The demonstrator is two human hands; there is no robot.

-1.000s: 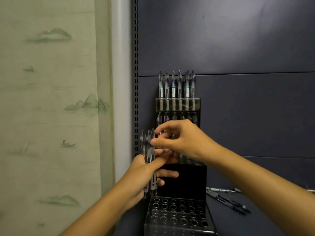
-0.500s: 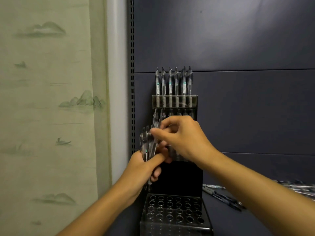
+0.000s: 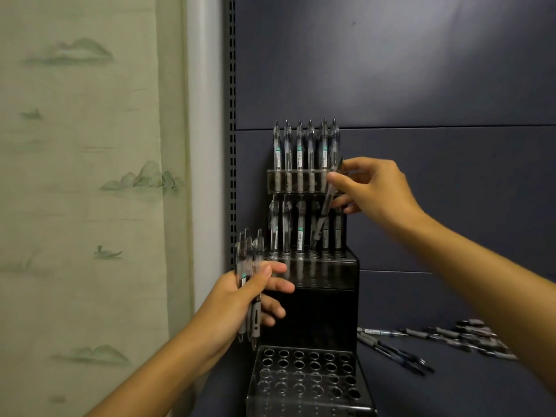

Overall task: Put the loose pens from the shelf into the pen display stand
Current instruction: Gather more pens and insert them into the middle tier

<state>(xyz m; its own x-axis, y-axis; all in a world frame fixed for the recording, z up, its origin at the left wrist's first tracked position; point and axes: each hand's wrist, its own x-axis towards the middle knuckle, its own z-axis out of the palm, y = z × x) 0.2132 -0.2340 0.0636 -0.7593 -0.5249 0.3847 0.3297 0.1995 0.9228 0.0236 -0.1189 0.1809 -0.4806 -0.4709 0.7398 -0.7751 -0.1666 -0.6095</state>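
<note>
A dark blue-grey shelf (image 3: 451, 389) carries the black tiered pen display stand (image 3: 313, 314) at its left end, and loose pens (image 3: 436, 341) lie scattered flat on it to the stand's right.

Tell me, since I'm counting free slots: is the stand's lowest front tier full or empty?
Empty. Every visible hole in the lowest front tier shows open and dark, with no pen standing in it.

one head-worn view looks forward and slightly down, close to the pen stand (image 3: 313, 266) at frame centre, with the shelf (image 3: 451, 386) at lower right.
</note>
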